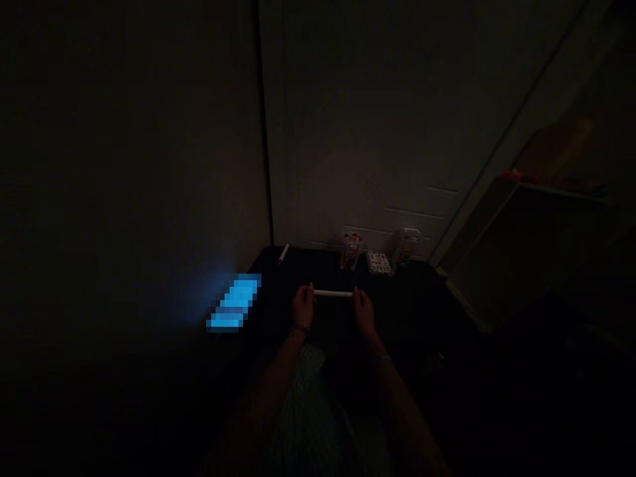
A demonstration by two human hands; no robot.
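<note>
A slim white pen-like stick is stretched level between my two hands above the dark table. My left hand pinches its left end between thumb and fingers. At the other end, my right hand grips it the same way. Dim light hides the stick's finer details. Farther back on the left lies a second white pen-like object, apart from both hands.
A clear container with several items, a small patterned white box and a clear container with a handle line the table's back by the wall. On the left glows a blurred blue screen. A shelf unit stands right.
</note>
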